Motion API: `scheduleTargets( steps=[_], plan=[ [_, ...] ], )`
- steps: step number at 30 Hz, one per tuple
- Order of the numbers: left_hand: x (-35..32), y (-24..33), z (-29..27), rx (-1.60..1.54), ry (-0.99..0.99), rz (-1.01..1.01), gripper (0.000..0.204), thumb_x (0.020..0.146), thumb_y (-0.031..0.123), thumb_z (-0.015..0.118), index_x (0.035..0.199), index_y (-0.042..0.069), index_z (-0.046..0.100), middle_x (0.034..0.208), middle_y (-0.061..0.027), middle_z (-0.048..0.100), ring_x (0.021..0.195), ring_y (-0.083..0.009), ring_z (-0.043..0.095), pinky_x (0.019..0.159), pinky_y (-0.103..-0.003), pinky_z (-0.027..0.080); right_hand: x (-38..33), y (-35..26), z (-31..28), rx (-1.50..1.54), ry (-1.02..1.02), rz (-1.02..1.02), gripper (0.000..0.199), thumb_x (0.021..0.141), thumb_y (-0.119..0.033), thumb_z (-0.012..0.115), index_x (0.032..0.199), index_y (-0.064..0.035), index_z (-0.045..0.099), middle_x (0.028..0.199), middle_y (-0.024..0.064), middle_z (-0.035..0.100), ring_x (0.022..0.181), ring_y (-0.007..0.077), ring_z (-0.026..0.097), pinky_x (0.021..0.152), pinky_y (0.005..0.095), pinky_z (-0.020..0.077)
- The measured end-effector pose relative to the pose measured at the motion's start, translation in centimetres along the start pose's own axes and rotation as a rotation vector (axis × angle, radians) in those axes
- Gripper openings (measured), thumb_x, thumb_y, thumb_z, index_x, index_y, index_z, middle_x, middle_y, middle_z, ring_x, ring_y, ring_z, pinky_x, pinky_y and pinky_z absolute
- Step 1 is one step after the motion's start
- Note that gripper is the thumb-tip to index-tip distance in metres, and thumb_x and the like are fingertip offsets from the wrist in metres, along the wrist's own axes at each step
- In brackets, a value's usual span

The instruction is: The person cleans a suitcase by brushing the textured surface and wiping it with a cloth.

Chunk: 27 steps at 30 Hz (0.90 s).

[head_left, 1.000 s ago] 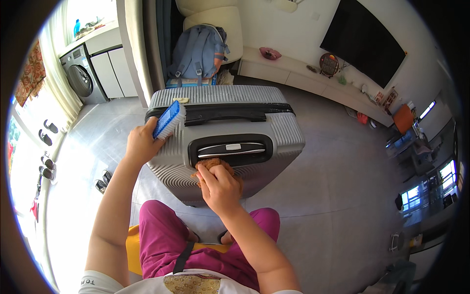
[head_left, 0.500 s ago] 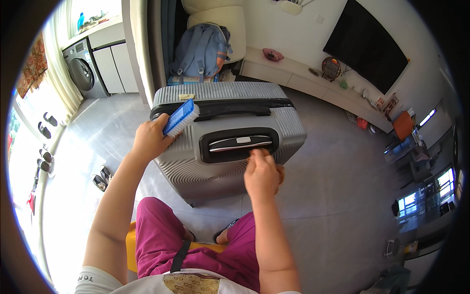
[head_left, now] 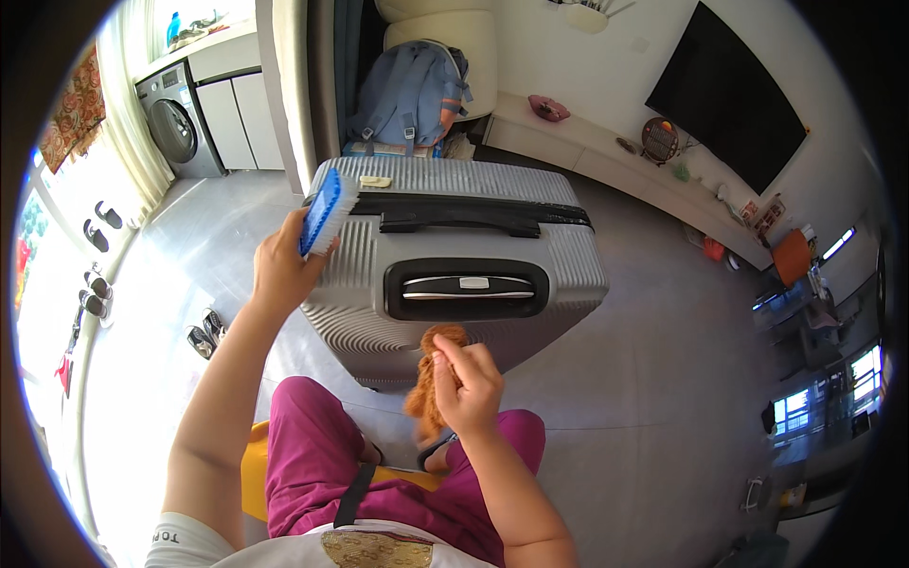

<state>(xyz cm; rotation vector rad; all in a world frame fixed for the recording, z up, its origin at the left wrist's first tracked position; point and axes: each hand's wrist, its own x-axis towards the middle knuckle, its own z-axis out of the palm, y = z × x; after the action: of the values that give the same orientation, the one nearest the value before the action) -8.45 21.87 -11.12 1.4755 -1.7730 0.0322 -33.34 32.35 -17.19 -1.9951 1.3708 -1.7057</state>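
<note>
**Cloth lifted off the suitcase shell, brush raised at its corner**

Since the earlier frames, the right hand (head_left: pixel 469 379) is drawn back from the recessed handle well toward the body, and the orange cloth (head_left: pixel 431 383) it pinches now hangs bunched just below the well rather than pressed against it. The left hand (head_left: pixel 279 270) is carried higher and further left, so that the blue scrubbing brush (head_left: pixel 324 210) it grips is now set at the upper left corner of the grey suitcase (head_left: pixel 454 256), bristles turned to the shell. Judged from this, wiping around the handle is paused and brushing of the corner is being taken up.

The suitcase is held upright in front of the knees on the grey tiled floor (head_left: pixel 663 398). Its hard shell is moulded in fine parallel ribs with rounded corners; a black carry handle (head_left: pixel 459 216) runs along a dark zip band, and the black well (head_left: pixel 466 289) holds a silver pull bar. The cloth looks soft and fluffy, crumpled into a loose wad. The brush has a stiff plastic back and pale bristles.

Both hands are closed: the left wrapped round the brush, the right in a fingertip pinch on the cloth. A blue backpack (head_left: pixel 409 95) leans behind the case.
</note>
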Motion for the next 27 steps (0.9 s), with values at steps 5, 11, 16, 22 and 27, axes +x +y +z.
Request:
scheduleTargets(
  steps=[5, 11, 16, 22, 27],
  plan=[
    [-2.8, 1.3, -0.2, 0.058, 0.092, 0.047, 0.037, 0.08, 0.026, 0.077, 0.099, 0.002, 0.056, 0.07, -0.0177, 0.063, 0.06, -0.0341, 0.064, 0.056, -0.037, 0.049, 1.0, 2.4, 1.5, -0.217, 0.088, 0.035, 0.03, 0.087, -0.011, 0.066, 0.116, -0.0021, 0.067, 0.079, 0.0089, 0.056, 0.066, 0.0213, 0.058, 0.054, 0.0327, 0.0496],
    [-1.6, 1.1, -0.9, 0.187, -0.137, 0.042, 0.037, 0.079, 0.03, 0.077, 0.089, 0.001, 0.057, 0.067, -0.0193, 0.062, 0.057, -0.0367, 0.062, 0.054, -0.039, 0.048, -2.0, 2.1, 5.4, -0.303, -0.03, -0.215, 0.04, 0.083, -0.005, 0.07, 0.122, -0.0018, 0.064, 0.077, 0.0062, 0.053, 0.066, 0.02, 0.058, 0.056, 0.0318, 0.0487],
    [1.7, 2.5, -1.7, 0.218, -0.221, 0.089, 0.027, 0.07, 0.015, 0.072, 0.091, 0.005, 0.058, 0.075, -0.0167, 0.064, 0.071, -0.0389, 0.063, 0.063, -0.046, 0.048, -1.5, 1.0, 5.2, -0.076, 0.056, -0.258, 0.037, 0.079, -0.005, 0.075, 0.115, -0.0017, 0.068, 0.073, 0.0051, 0.051, 0.056, 0.0191, 0.052, 0.049, 0.0314, 0.0453],
    [2.8, 2.6, 2.6, 0.237, -0.187, 0.256, 0.049, 0.064, 0.009, 0.072, 0.112, 0.006, 0.06, 0.103, -0.0106, 0.068, 0.101, -0.0321, 0.062, 0.084, -0.044, 0.049, -0.7, 5.9, 3.4, -0.263, 0.109, -0.348, 0.037, 0.074, -0.004, 0.078, 0.11, -0.0105, 0.072, 0.08, 0.0058, 0.054, 0.059, 0.0202, 0.056, 0.051, 0.0309, 0.0476],
    [2.6, 2.4, 4.1, 0.223, -0.191, 0.412, 0.053, 0.063, 0.005, 0.071, 0.115, 0.004, 0.062, 0.106, -0.0125, 0.068, 0.107, -0.0334, 0.059, 0.092, -0.046, 0.046, -1.0, 7.0, 2.5, -0.238, 0.263, -0.074, 0.044, 0.075, 0.001, 0.072, 0.118, -0.0055, 0.068, 0.082, 0.0075, 0.056, 0.067, 0.0195, 0.057, 0.059, 0.0306, 0.0488]
  ],
)
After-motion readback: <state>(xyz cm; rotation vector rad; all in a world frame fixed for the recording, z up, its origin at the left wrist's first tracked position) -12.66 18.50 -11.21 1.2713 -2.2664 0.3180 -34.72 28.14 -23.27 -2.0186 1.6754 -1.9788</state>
